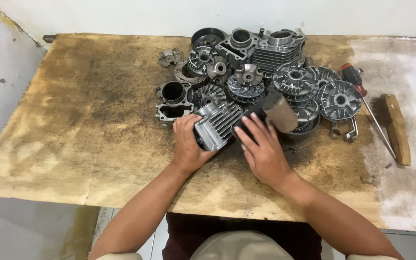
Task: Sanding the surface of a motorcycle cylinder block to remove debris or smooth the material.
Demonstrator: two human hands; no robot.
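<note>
A finned grey engine cylinder (217, 123) lies tilted on the stained wooden table (83, 120). My left hand (188, 144) grips its near left end. My right hand (262, 147) holds a dark tool with a thick cylindrical head (279, 111), which looks like a mallet. The head points up and to the right, just beside the cylinder's fins. The part of the handle under my right palm is hidden.
Behind my hands lies a pile of several metal engine parts: another finned cylinder (278, 50), round finned pulley discs (340, 100) and a sleeve (173, 91). A red-handled screwdriver (357, 82), a wooden stick (396, 127) and small wrenches (345, 131) lie at the right.
</note>
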